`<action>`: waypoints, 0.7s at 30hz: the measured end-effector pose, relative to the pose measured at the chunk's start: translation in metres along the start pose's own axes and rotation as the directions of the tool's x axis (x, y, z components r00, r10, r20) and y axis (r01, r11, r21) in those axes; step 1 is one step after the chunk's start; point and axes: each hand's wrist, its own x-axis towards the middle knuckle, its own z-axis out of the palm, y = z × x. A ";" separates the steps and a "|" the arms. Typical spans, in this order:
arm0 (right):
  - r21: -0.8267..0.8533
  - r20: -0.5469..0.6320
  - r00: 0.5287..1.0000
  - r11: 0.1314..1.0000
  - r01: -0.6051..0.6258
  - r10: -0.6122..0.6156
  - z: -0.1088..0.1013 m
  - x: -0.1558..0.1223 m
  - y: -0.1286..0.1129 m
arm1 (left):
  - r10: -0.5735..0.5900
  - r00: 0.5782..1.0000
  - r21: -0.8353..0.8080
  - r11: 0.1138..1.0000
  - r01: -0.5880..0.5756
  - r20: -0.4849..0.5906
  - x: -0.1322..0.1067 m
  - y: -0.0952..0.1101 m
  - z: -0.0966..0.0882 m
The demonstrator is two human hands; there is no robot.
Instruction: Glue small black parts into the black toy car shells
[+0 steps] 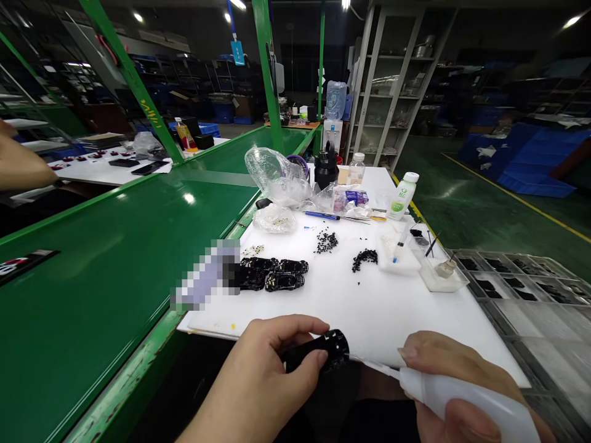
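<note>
Between the thumb and fingers of my left hand (277,363) is a black toy car body (338,348), held just off the table's near edge. My right hand (466,375) is wrapped round a white squeeze bottle (480,400) with a thin nozzle. Its tip points left and meets the right end of the car body; whether it touches is too small to tell. Farther back on the white table (351,314) several black toy cars (285,282) stand in a group. Small black parts lie in two piles, one in the middle (327,242) and one farther right (364,259).
A green conveyor belt (152,227) runs along the left. Plastic bags (277,178), a black flask (326,167) and a white-green bottle (402,195) stand at the back. On the right are a small white container (444,274) and a compartment tray of black parts (517,277). Another person's arm (23,163) shows far left.
</note>
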 end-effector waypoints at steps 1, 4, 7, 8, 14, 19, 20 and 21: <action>0.003 -0.023 1.000 1.000 0.005 -0.005 0.002 0.002 -0.002 | 0.004 1.000 -0.003 1.000 -0.004 0.000 0.000 0.000 0.000; 0.014 -0.049 0.999 1.000 0.001 -0.001 0.006 0.005 -0.006 | 0.017 1.000 -0.009 1.000 -0.017 -0.001 0.000 0.002 0.000; 0.032 -0.046 0.999 0.999 -0.019 0.021 0.007 0.006 -0.010 | 0.028 0.999 -0.003 1.000 -0.028 -0.021 0.000 0.004 0.000; 0.034 -0.044 0.999 0.999 -0.025 0.026 0.007 0.006 -0.010 | 0.027 0.999 0.001 1.000 -0.027 -0.031 -0.001 0.004 0.000; 0.030 -0.001 0.999 0.999 -0.033 0.033 0.004 0.006 -0.010 | 0.004 1.000 0.005 1.000 -0.004 -0.019 -0.001 0.004 -0.001; 0.035 -0.015 1.000 0.999 -0.002 0.002 0.004 0.006 -0.010 | -0.003 1.000 0.006 1.000 0.003 -0.006 0.000 0.004 0.000; 0.032 -0.011 1.000 0.999 -0.008 0.008 0.004 0.005 -0.011 | -0.004 1.000 0.006 1.000 0.004 -0.002 -0.001 0.004 -0.001; 0.026 -0.009 1.000 1.000 -0.013 0.013 0.003 0.005 -0.011 | -0.003 1.000 0.006 1.000 0.003 0.004 -0.001 0.005 -0.001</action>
